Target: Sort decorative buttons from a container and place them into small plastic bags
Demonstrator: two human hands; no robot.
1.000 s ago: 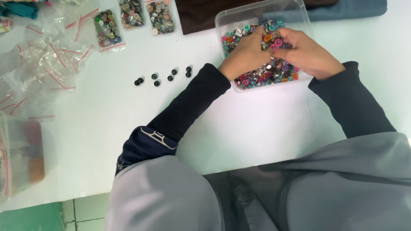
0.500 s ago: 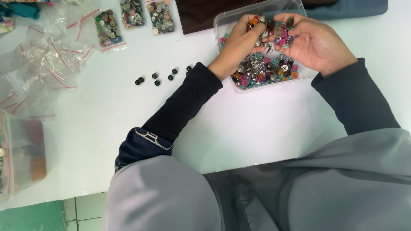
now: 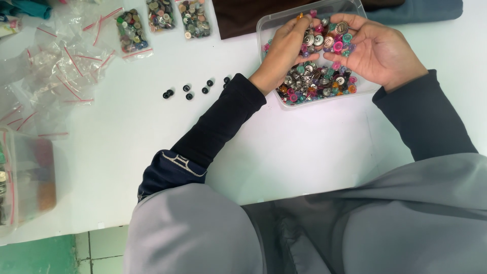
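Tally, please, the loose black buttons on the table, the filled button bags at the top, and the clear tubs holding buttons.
Loose black buttons: 6
Filled bags of mixed buttons: 3
Clear tub of mixed buttons under both hands: 1
Total: 10

Black buttons (image 3: 195,89) and bags (image 3: 56,76) crowd the left.
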